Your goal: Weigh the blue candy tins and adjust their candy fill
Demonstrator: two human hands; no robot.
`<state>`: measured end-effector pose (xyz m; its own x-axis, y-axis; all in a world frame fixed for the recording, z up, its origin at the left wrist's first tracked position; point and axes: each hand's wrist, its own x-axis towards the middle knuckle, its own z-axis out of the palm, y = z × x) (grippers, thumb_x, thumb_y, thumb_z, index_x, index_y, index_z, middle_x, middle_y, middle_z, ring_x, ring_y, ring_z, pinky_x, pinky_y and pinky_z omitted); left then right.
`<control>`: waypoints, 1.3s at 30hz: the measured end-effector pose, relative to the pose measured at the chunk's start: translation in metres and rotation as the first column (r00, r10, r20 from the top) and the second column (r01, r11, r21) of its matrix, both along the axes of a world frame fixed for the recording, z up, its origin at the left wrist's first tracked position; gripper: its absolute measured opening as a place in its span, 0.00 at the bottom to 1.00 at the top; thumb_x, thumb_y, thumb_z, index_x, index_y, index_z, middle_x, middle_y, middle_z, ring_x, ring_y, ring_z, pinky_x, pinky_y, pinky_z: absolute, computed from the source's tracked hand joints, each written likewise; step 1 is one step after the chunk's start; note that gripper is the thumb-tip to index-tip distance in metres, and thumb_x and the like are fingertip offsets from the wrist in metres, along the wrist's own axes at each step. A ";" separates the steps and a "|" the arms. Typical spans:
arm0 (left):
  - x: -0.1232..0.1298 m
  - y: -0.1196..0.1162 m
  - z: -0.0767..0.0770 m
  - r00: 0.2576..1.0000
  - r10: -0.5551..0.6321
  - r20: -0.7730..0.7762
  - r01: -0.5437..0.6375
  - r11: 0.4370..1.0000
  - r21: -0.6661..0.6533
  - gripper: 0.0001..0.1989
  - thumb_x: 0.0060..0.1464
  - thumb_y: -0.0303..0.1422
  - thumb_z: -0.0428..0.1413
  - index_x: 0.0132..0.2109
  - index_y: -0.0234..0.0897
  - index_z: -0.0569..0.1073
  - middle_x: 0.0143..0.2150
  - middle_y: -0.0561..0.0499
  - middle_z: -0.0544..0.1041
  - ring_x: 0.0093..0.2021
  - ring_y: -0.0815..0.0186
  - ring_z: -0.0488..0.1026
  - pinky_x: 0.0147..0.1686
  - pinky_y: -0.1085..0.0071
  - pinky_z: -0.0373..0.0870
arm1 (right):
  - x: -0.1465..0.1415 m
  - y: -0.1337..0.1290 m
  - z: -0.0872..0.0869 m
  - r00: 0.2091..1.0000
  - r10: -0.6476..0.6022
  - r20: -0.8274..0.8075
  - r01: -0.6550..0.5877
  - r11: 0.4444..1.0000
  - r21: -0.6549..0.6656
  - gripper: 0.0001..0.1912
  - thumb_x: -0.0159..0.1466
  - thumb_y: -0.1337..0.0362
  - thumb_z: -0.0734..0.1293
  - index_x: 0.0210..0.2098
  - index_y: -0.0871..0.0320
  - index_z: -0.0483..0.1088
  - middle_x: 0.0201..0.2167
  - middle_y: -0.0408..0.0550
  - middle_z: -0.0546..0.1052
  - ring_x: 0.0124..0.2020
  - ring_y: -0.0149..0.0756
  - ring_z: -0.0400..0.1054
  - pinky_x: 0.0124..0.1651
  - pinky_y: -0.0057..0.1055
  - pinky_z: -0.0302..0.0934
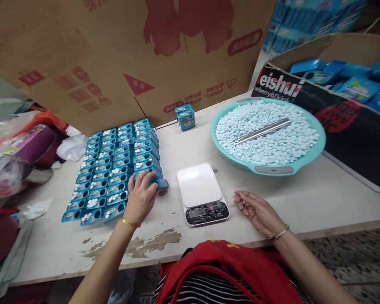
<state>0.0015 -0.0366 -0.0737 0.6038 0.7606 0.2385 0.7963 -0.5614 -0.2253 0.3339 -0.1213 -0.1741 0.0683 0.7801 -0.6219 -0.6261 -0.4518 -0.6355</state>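
Head view: left hand (142,196) closed round a blue box (161,183); box rows (112,172) left of and beyond that grip, scale (199,185) to its right. Right hand (256,213) half-curled, contents unclear. Box probably light, smooth, dentable: pinch side walls gently.

At nine o'clock my small boxes (106,177) are bright blue with round black holes and white dabs; the lone box (186,120) at twelve is blue too. At three, pale bluish sweets (269,147), a silver strip (263,130) and a light turquoise bowl (299,165). My scale (199,185), toward six, is white with a white-veined black panel (207,212). I wear a gold bangle (129,222) between seven and eight, a silver bracelet (281,232) at four, and a red apron (215,257) over black-and-white stripes (205,291). The carton (114,63) at twelve is brown, printed red
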 end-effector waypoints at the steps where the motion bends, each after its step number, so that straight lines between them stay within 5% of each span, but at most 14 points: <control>1: 0.011 -0.001 0.008 1.000 -0.017 0.002 0.017 0.999 -0.028 0.06 0.59 0.31 0.51 0.35 0.38 0.71 0.52 0.45 0.73 0.53 0.54 0.69 0.55 0.49 0.60 | -0.001 0.000 0.001 1.000 0.003 0.011 -0.003 1.000 0.001 0.19 0.45 0.58 0.79 0.33 0.61 0.77 0.27 0.46 0.76 0.24 0.25 0.64 0.24 0.22 0.58; 6: 0.079 0.006 0.045 0.994 -0.106 0.034 0.111 0.976 -0.187 0.10 0.62 0.34 0.47 0.38 0.35 0.71 0.44 0.43 0.73 0.39 0.60 0.71 0.35 0.64 0.67 | -0.006 -0.001 0.011 0.999 -0.001 0.039 0.002 1.000 -0.011 0.22 0.40 0.56 0.80 0.30 0.62 0.76 0.26 0.47 0.76 0.24 0.26 0.66 0.23 0.22 0.56; 14: 0.139 0.040 0.027 0.971 -0.234 -0.054 0.195 0.898 -0.394 0.07 0.60 0.33 0.51 0.41 0.34 0.69 0.40 0.45 0.74 0.38 0.61 0.72 0.34 0.66 0.65 | 0.000 -0.010 0.027 0.999 0.030 0.037 -0.031 0.999 0.030 0.17 0.47 0.58 0.77 0.32 0.62 0.76 0.27 0.45 0.75 0.24 0.25 0.66 0.25 0.23 0.56; 20: 0.112 0.042 0.041 0.960 -0.143 0.242 0.218 0.921 -0.322 0.20 0.57 0.45 0.54 0.50 0.35 0.67 0.45 0.45 0.75 0.43 0.60 0.73 0.41 0.65 0.69 | 0.006 -0.010 0.031 1.000 0.008 0.008 -0.008 0.999 -0.039 0.16 0.48 0.61 0.77 0.35 0.61 0.75 0.32 0.49 0.78 0.33 0.30 0.71 0.34 0.25 0.62; 24: 0.072 0.036 0.049 0.887 0.049 0.459 0.088 0.958 -0.272 0.14 0.58 0.43 0.53 0.45 0.39 0.71 0.39 0.50 0.76 0.39 0.64 0.74 0.40 0.67 0.70 | 0.011 -0.010 0.032 0.997 0.067 0.045 -0.064 0.997 -0.053 0.16 0.49 0.62 0.76 0.35 0.61 0.74 0.34 0.51 0.79 0.35 0.32 0.72 0.39 0.28 0.63; 31: 0.023 0.012 0.022 0.798 0.270 0.539 -0.051 0.921 -0.385 0.09 0.57 0.39 0.55 0.41 0.40 0.72 0.37 0.51 0.76 0.34 0.67 0.74 0.37 0.67 0.71 | 0.014 -0.002 0.045 0.944 0.275 0.184 -0.264 0.961 -0.080 0.18 0.49 0.57 0.76 0.35 0.61 0.73 0.31 0.48 0.78 0.29 0.29 0.69 0.36 0.30 0.61; 39: 0.021 0.003 0.002 0.776 0.217 0.592 0.031 0.925 -0.380 0.09 0.57 0.37 0.55 0.41 0.38 0.72 0.37 0.52 0.76 0.34 0.69 0.72 0.38 0.70 0.71 | 0.009 0.035 0.093 0.810 0.376 0.451 -0.457 0.886 0.082 0.15 0.55 0.56 0.72 0.37 0.60 0.73 0.26 0.46 0.76 0.25 0.29 0.64 0.35 0.32 0.60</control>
<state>0.0229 -0.0335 -0.0716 0.3427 0.9088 0.2380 0.7425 -0.4172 0.5241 0.3431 -0.0861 -0.0807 -0.0718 0.8858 -0.4584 -0.0663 -0.4628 -0.8840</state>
